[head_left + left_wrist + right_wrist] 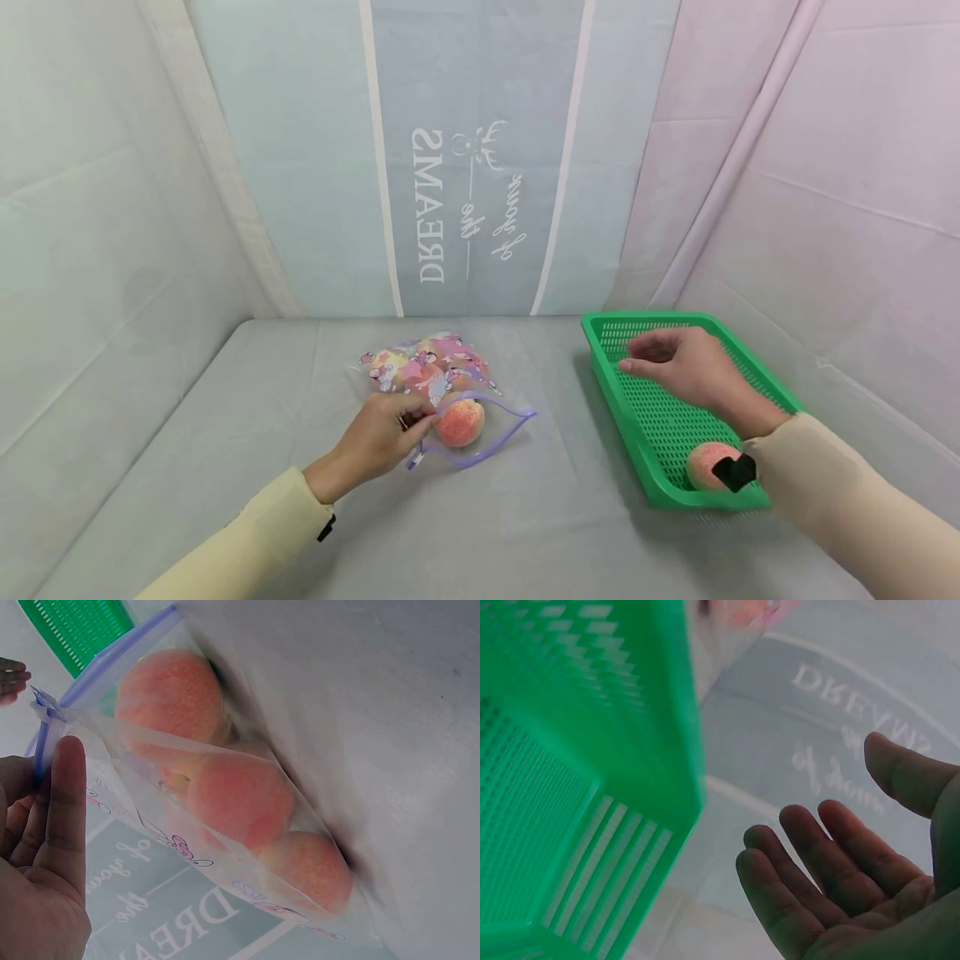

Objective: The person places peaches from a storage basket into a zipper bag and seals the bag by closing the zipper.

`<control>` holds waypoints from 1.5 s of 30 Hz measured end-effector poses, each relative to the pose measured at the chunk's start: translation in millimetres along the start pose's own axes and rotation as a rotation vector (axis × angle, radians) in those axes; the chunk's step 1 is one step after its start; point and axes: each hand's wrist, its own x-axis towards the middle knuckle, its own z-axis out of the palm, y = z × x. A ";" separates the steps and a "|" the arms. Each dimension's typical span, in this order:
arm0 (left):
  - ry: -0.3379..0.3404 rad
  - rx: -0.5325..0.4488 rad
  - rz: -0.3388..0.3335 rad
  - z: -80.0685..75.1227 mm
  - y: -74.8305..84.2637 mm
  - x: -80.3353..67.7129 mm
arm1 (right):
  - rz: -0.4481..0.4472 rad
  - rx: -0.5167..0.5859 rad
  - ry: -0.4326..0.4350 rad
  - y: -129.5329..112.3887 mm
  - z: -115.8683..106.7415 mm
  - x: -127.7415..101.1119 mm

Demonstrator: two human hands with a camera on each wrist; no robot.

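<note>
My left hand (382, 435) pinches the purple zip edge of a clear, cartoon-printed zip bag (427, 367) lying on the table. The bag's mouth gapes toward me, and a peach (460, 422) sits just inside it. Through the plastic in the left wrist view, several peaches (240, 799) lie in a row. My right hand (686, 367) hovers over the green basket (626, 425) with its fingers loosely bent and nothing in them. Another peach (711, 465) rests in the basket's near end, partly hidden by the right sleeve's black strap.
The grey-covered table (480, 533) runs back to a curtain (480, 158) with mirrored lettering. Pale cloth walls close in the left and right sides. The basket's raised rim (651, 483) stands to the right of the bag, with bare table between them.
</note>
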 end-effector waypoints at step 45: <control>-0.034 -0.034 -0.043 -12.3 10.4 13.1 | 0.212 0.044 -0.626 109.9 -37.2 -6.1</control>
